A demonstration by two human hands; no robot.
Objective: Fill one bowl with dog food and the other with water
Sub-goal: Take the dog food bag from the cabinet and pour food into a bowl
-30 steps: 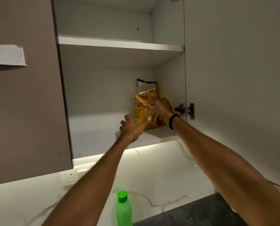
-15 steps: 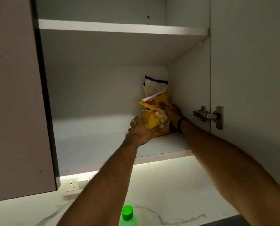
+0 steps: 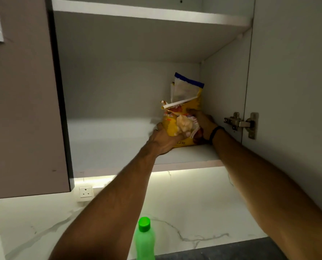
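Standing upright on the lower cabinet shelf (image 3: 107, 147), long axis vertical, folded top up: yellow dog food bag (image 3: 182, 117) — in the right rear corner, close to the side wall. Left hand (image 3: 163, 139) clasps its lower left side; right hand (image 3: 203, 122) its right (fingertips hidden behind). Shelf space to the left lies free. Green bottle (image 3: 144, 239) below — base cut off.

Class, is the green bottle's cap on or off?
On: the green cap sits atop the green bottle, closing its neck.
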